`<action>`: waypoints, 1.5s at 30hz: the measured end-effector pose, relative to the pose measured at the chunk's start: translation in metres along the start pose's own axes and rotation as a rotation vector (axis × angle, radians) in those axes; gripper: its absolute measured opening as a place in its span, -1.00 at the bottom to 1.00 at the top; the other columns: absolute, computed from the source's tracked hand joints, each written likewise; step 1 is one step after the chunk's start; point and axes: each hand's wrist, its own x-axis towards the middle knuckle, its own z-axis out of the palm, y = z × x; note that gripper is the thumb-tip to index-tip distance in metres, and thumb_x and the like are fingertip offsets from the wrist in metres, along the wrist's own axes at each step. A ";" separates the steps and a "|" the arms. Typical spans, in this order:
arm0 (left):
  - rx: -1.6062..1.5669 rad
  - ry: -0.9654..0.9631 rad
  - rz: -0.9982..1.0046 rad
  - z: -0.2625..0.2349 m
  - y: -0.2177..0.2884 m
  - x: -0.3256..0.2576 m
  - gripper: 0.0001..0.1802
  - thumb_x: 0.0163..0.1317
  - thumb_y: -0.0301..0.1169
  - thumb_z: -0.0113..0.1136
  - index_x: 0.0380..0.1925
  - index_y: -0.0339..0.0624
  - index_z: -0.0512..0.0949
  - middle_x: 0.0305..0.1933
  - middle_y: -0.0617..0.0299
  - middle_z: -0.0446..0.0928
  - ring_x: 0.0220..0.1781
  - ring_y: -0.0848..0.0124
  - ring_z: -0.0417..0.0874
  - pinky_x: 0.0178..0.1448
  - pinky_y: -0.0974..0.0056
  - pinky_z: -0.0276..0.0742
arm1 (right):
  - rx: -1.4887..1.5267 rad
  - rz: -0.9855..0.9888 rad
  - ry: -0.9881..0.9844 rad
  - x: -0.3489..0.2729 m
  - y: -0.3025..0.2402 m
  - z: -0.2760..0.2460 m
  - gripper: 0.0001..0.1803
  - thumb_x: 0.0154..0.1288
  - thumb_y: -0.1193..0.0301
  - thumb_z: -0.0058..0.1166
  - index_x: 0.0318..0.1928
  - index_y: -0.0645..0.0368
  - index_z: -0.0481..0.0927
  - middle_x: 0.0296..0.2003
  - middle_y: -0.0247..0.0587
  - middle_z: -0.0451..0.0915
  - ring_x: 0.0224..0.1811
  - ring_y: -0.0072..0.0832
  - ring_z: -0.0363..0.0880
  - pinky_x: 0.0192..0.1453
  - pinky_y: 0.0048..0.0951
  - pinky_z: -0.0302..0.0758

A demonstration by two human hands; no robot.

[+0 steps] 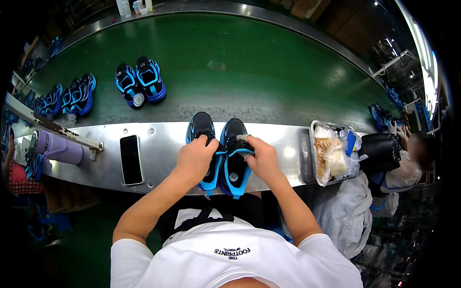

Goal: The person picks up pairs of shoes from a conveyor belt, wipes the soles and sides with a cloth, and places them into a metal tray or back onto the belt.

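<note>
Two black sneakers with blue trim stand side by side on the metal ledge in front of me, toes pointing away. My left hand (194,157) is closed at the opening of the left sneaker (200,124), its fingers bent around the tongue area. On the right sneaker (234,128), my right hand (262,159) pinches the tongue and collar, with pale coverings on the thumb and a fingertip. A round label shows on the right sneaker's insole. What my left fingertips grip is partly hidden by the hand.
Another sneaker pair (140,81) rests on the green belt (240,62), with more shoes (79,95) farther left. Along the ledge are a phone (131,160), a purple tumbler (62,148) beside a metal bar (53,122), and a metal tray (307,165) of plastic bags. A co-worker (406,163) sits at right.
</note>
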 end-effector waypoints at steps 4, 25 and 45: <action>-0.001 -0.019 -0.018 0.006 0.004 -0.004 -0.66 0.01 -0.56 0.17 -0.15 -0.09 0.51 -0.29 0.08 0.44 -0.26 0.11 0.61 -0.33 0.10 0.56 | -0.058 0.281 -0.195 0.010 -0.008 -0.007 -0.48 -0.03 0.63 0.20 0.04 0.08 0.59 -0.26 -0.11 0.62 -0.15 -0.16 0.61 -0.13 -0.27 0.56; -0.009 0.037 0.139 0.025 0.015 -0.011 -0.78 -0.06 -0.55 0.17 -0.37 -0.01 0.61 0.19 0.13 0.50 -0.10 0.15 0.48 -0.03 0.14 0.38 | -0.392 -0.298 -0.077 -0.044 -0.017 0.009 -0.63 0.04 0.54 0.14 -0.05 0.19 0.56 -0.08 0.06 0.49 -0.01 -0.01 0.55 -0.07 -0.25 0.58; -0.182 0.123 -0.067 0.038 0.031 -0.006 -0.60 -0.06 -0.60 0.21 -0.13 -0.13 0.58 -0.10 0.10 0.54 -0.13 0.05 0.58 -0.06 0.06 0.52 | -0.050 -0.194 -0.033 -0.055 -0.019 0.000 -0.33 0.22 0.33 0.24 0.29 0.34 0.34 0.29 0.55 0.12 0.31 0.37 0.20 0.36 0.00 0.28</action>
